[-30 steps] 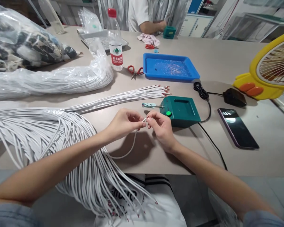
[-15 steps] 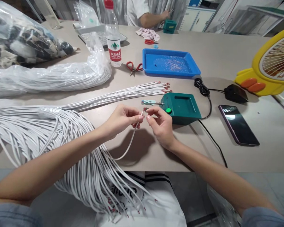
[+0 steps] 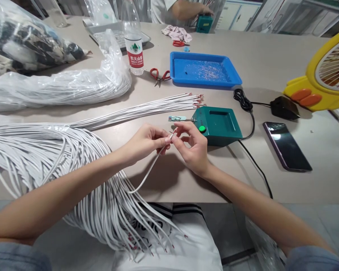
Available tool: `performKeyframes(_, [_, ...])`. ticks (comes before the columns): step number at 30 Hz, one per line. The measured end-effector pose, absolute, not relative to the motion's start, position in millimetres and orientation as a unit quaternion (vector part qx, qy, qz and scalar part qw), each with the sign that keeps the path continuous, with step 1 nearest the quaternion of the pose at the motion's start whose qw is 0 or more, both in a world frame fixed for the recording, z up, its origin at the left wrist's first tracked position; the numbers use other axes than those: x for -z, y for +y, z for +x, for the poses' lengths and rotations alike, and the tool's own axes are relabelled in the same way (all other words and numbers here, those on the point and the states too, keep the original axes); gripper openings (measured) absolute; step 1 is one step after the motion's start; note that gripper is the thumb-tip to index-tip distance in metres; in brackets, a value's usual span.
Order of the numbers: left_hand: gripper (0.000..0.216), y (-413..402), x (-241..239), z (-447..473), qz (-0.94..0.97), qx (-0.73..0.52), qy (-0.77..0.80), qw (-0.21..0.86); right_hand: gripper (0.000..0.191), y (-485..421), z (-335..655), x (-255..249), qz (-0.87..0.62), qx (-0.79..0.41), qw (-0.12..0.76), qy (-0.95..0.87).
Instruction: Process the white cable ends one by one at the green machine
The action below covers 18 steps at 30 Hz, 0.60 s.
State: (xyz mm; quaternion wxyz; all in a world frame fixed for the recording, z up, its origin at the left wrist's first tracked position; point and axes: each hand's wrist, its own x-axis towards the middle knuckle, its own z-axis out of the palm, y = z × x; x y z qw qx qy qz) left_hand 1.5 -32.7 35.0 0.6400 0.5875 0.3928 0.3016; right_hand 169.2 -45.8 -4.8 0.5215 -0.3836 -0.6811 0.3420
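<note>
My left hand (image 3: 152, 140) pinches a white cable (image 3: 150, 168) close to its end, where short red wire tips (image 3: 172, 132) stick out. From the other side, my right hand (image 3: 192, 147) has thumb and forefinger closed at that same end, touching it. The cable curves down to a large bundle of white cables (image 3: 96, 199) that hangs over the table edge onto my lap. Just behind my right hand is a green box (image 3: 223, 130) with a bright green button and a small clipper-like metal piece (image 3: 181, 118) on its side.
Behind my hands lies a row of cables (image 3: 135, 110) with red ends. Farther back are red-handled scissors (image 3: 159, 77), a blue tray (image 3: 206, 83) with scraps, a water bottle (image 3: 135, 52) and bagged cables (image 3: 73, 88). Right: a phone (image 3: 288, 146), black adapter (image 3: 285, 108), yellow fan (image 3: 313, 84). Opposite, a person's arm (image 3: 190, 10).
My right thumb and forefinger have moved in to the cable end and now touch it. The view has shifted slightly. The person opposite has lowered a hand to their green box.
</note>
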Motion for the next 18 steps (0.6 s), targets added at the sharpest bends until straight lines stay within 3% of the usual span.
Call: performKeyframes(18, [0.018,-33.7,-35.3,0.2,0.508,-0.308,0.392,0.702,0.019,-45.4,171.4,4.5,-0.371,-0.294,0.547,-0.69])
